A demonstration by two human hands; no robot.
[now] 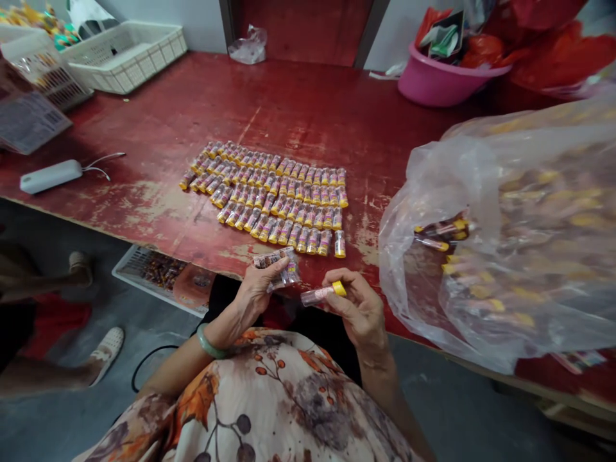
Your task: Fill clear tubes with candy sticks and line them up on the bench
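Observation:
My left hand point(257, 282) is closed on a small printed plastic packet point(286, 273), pinched under the thumb near the table's front edge. Between the thumb and fingers of my right hand point(359, 305) is a clear tube with a yellow cap point(317, 295), tilted with its cap end up to the right. The two hands are close together but apart. Just beyond them, several rows of capped tubes point(283, 208) lie side by side on the red table point(298, 109). One tube point(339, 244) sits at the right end of the nearest row.
To the right, a large translucent bag point(414, 186) spills open around many capped tubes. A pink basin point(428, 83) stands behind it. White basket point(129, 58) and white power bank point(52, 175) are at left. Below the edge is a crate point(129, 273); another person's foot point(108, 350) shows.

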